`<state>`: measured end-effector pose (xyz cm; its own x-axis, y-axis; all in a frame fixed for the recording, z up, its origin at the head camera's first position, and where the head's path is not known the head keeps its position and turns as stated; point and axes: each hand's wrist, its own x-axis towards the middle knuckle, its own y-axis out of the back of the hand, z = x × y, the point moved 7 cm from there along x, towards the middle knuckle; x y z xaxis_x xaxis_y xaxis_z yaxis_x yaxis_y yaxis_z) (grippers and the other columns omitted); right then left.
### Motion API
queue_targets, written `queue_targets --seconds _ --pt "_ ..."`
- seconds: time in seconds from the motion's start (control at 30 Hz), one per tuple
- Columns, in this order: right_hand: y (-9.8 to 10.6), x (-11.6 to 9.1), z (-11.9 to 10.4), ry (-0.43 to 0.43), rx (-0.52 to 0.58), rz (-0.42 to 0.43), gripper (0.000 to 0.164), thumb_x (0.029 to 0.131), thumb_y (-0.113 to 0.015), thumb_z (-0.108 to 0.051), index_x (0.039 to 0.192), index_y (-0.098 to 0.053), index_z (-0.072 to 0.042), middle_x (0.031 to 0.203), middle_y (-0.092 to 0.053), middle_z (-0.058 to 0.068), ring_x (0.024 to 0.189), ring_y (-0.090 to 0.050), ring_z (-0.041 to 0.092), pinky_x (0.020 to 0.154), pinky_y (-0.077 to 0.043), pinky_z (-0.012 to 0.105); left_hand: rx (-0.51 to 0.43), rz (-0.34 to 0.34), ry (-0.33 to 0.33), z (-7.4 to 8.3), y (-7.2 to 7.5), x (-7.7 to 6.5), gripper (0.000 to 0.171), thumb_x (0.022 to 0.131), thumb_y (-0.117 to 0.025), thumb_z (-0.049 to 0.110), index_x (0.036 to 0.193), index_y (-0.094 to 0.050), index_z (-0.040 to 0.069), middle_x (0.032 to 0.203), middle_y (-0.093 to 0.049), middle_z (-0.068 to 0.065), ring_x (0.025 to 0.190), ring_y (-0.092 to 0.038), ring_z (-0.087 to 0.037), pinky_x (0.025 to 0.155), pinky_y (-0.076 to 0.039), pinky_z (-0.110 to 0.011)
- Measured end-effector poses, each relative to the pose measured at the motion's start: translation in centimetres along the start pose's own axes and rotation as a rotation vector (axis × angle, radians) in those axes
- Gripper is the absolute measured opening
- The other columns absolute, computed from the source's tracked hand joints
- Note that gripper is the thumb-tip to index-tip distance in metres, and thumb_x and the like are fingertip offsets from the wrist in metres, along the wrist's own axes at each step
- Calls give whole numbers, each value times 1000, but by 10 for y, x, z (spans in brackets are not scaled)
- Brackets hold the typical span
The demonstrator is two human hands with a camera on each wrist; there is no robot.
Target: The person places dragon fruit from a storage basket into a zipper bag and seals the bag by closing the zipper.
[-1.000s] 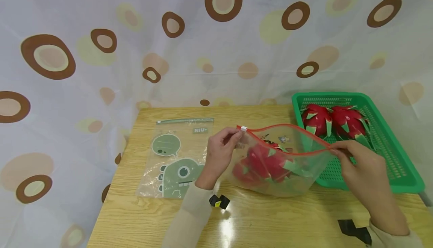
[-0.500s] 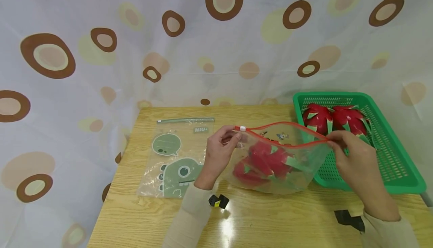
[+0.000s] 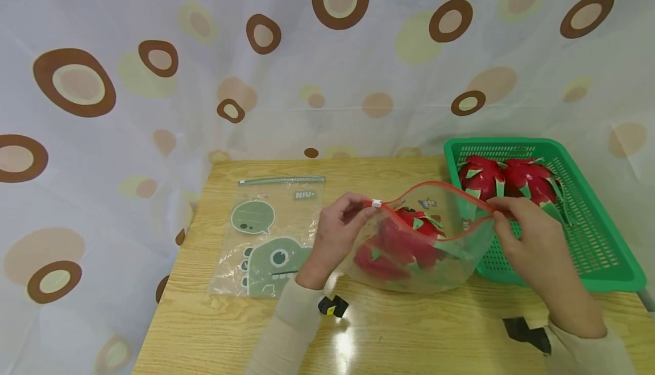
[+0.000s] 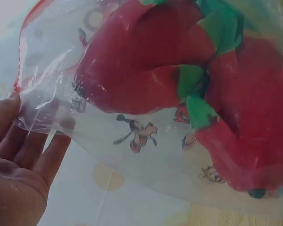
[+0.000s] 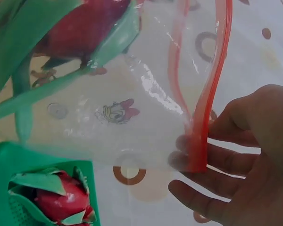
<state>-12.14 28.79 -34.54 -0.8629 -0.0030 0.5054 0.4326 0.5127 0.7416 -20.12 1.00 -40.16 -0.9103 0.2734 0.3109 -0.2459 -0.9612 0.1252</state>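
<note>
A clear zip bag point(image 3: 414, 281) with a red slider seal and small cartoon prints is held up by its two top corners, its mouth gaping. Inside it lie red dragon fruits point(image 4: 146, 61) with green scales; the left wrist view shows two of them through the plastic. My left hand point(image 3: 338, 236) pinches the corner by the white slider point(image 3: 376, 203), thumb in front and fingers behind. On the other side my right hand point(image 3: 534, 247) pinches the opposite end of the red seal point(image 5: 205, 117).
A green plastic basket point(image 3: 616, 244) with two dragon fruits point(image 3: 529, 180) stands at the right, partly behind the bag. Flat on the wooden table point(image 3: 194, 318) at the left lies another clear zip bag point(image 3: 276, 261) with a green monster print. A patterned curtain point(image 3: 286, 79) hangs behind.
Both hands keep their grip on the bag's corners. They have come slightly closer together, the right one moving left, and the bag's mouth gapes wider than half a second ago.
</note>
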Motion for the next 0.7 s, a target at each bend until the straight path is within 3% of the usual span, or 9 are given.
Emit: queue_targets --seconds 0.1,0.27,0.47,0.57,0.7 --pt "0 4 -8 18 6 24 25 86 -66 5 109 -69 -2 99 -67 12 82 -38 -13 58 -33 8 9 -16 -53 5 -3 -2 14 94 -68 19 104 -68 9 101 -73 -9 96 -71 -15 80 -57 -24" --pt "-2 10 -33 99 50 67 25 82 -68 7 105 -70 -1 102 -67 11 87 -42 -14 60 -37 6 17 -10 -88 8 -4 -5 14 94 -68 19 104 -68 9 99 -74 -8 94 -71 -13 79 -58 -24" --pt "-10 15 -71 226 117 50 25 81 -72 3 105 -71 -2 105 -67 9 71 -50 4 52 -37 12 34 -11 -100 8 -5 -7 14 95 -68 20 104 -69 9 99 -73 -8 94 -71 -12 84 -60 -28" --pt "-15 18 -93 301 154 47 20 82 -72 -1 103 -71 -2 104 -68 9 84 -59 16 56 -42 14 46 -9 -106 9 -6 -8 14 94 -68 20 104 -69 9 100 -73 -8 95 -71 -12 86 -59 -28" --pt "-23 19 -121 372 192 27 23 80 -76 -2 102 -71 -4 104 -67 7 84 -61 16 59 -47 14 53 -8 -118 11 -7 -10 14 94 -68 18 104 -69 8 100 -73 -8 95 -71 -13 87 -60 -28"
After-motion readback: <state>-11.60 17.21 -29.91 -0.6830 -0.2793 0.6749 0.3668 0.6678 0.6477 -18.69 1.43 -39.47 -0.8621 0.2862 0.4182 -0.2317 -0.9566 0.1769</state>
